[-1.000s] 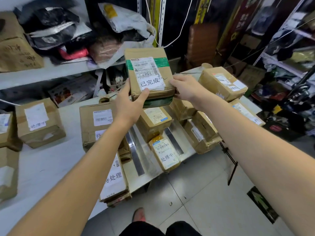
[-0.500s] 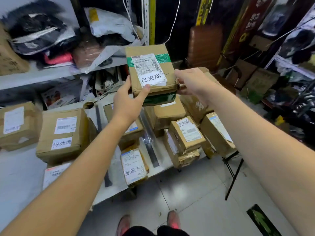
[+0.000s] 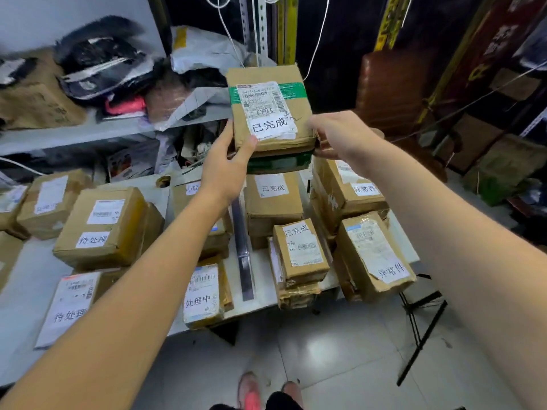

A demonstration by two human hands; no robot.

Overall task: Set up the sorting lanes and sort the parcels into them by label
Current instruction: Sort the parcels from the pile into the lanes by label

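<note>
Curled fingers [image 3: 251,143] around the parcel [image 3: 268,113]

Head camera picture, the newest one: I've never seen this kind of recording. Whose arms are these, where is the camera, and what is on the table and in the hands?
There is no machine here. The arms belong to a person wearing a wide-angle camera on the head, so you look forward and down along them. The left hand and right hand together hold one cardboard parcel with green tape above a white table; its label reads 已完成. On the table lie more labelled boxes, among them a box marked 待处理 and a box marked 异常件. A metal strip lies between two groups, apparently dividing lanes.
</note>
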